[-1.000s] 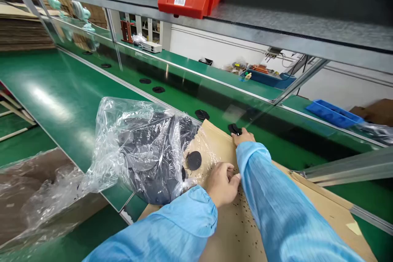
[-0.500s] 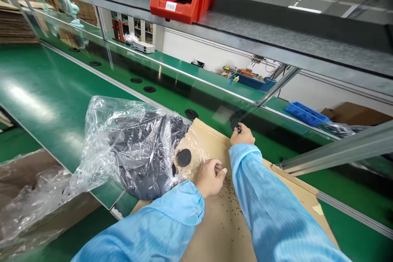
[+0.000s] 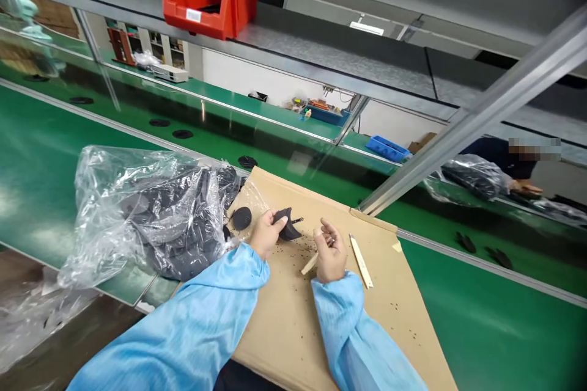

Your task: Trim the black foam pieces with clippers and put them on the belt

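Note:
Pinched in my left hand (image 3: 270, 235) is a black curved plate (image 3: 288, 225) with a thin tab sticking out to the right. My right hand (image 3: 331, 250) is just right of it, its fingers curled; what they hold, if anything, is hidden. A cream-coloured strip (image 3: 309, 264) shows at its lower left side; whether it is gripped or lies underneath, I cannot tell. A second, longer cream strip (image 3: 361, 261) lies on the cardboard sheet (image 3: 275, 330). Left of my left hand, a black disc (image 3: 241, 218) rests beside a clear plastic bag (image 3: 178, 214) of black parts.
Several black discs (image 3: 182, 134) lie on the green conveyor belt (image 3: 284, 177) behind the cardboard. A metal post (image 3: 440, 153) slants up at the right. A red bin (image 3: 206, 0) sits on the shelf above. Beyond the post, a person's hand (image 3: 527, 188) appears at the far right.
My right hand has come back from the belt to the cardboard, and its black piece is out of it. My left hand now holds a black curved plate. The view has swung right.

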A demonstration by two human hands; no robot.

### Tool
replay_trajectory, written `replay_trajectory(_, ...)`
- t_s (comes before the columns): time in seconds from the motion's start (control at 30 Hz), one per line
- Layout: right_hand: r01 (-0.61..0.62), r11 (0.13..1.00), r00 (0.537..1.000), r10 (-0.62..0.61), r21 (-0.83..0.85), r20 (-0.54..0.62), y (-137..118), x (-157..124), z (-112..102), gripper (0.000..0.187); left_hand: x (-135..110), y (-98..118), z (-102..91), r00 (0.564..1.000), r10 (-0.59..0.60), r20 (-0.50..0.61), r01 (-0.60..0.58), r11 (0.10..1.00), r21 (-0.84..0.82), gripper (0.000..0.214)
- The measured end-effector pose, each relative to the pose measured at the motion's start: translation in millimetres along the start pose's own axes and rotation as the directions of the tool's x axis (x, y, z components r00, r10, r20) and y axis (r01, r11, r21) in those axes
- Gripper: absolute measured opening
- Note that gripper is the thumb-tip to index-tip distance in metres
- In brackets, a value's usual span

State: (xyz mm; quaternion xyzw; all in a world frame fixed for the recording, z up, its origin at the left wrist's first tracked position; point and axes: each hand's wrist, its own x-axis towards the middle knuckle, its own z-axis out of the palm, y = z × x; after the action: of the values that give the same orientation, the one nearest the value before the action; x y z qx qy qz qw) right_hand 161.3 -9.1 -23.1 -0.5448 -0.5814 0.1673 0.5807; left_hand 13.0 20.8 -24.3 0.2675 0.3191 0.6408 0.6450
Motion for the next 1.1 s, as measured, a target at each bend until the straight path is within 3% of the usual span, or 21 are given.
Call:
replay_trajectory(0.13,0.072,0.997,0.996,-0.071,-0.007,0.046,8.4,-6.3,-8.2,0.048,2.6,3.7,-5.6,0.997,0.012,-0.075,-0.017,0.998,-0.061,0.036)
replay_trajectory(0.2,0.032,0.999,0.997,-0.030,-0.032,0.077,9.6,-6.2,-6.2,0.047,2.7,7.2,-7.1,0.995,-0.021,-0.095,0.013,0.996,-0.085,0.034)
replay_trajectory(0.3,-0.042,0.994,0.994,0.053,-0.105,0.097,9.4,-4.2,-0.5,0.061,1.0,12.4,-7.9,0.992,-0.097,-0.085,0.088,0.990,-0.108,0.032)
replay_trajectory(0.4,-0.033,0.975,0.989,0.063,-0.218,0.135,8.4,-0.7,2.8,0.073,-1.2,16.1,-8.1,0.990,-0.132,-0.052,0.126,0.986,-0.107,0.033)
replay_trajectory(0.47,0.031,0.972,0.983,0.013,-0.234,0.183,6.5,0.6,2.3,0.073,-2.0,17.5,-8.4,0.991,-0.130,-0.040,0.126,0.988,-0.090,0.033)
replay_trajectory(0.57,0.191,0.958,0.956,-0.131,-0.215,0.264,0.8,-0.5,-1.8,0.058,-1.8,18.3,-9.1,0.992,-0.124,-0.030,0.123,0.991,-0.052,0.038)
replay_trajectory(0.77,0.478,0.823,0.857,-0.359,-0.307,0.371,-8.2,-6.0,-8.0,0.041,-0.8,18.4,-9.7,0.990,-0.137,-0.025,0.136,0.990,-0.022,0.042)
replay_trajectory(1.1,0.615,0.737,0.771,-0.488,-0.282,0.408,-6.2,-6.8,-4.9,0.034,-1.4,18.3,-9.4,0.989,-0.143,-0.030,0.142,0.989,-0.048,0.039)
